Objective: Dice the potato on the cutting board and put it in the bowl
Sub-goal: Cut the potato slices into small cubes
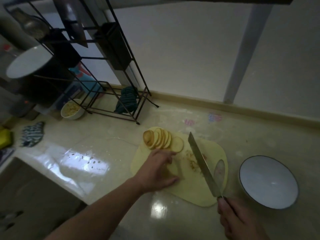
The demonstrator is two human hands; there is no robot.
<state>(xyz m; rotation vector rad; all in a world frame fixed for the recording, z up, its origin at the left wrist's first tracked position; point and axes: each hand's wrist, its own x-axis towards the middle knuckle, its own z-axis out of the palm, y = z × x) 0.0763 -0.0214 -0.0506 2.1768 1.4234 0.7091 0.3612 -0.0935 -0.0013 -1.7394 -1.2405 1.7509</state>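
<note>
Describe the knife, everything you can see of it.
The knife has a long, straight blade that looks like metal, grey and dull in the dim light, with a squared-off tip. Its dark handle is mostly hidden inside the right hand, which grips it at the near right edge of the cutting board. The blade runs away from the person over the pale yellow board, right of the fanned potato slices and apart from them. Small potato scraps lie beside it. Whether its edge touches the board is unclear.
</note>
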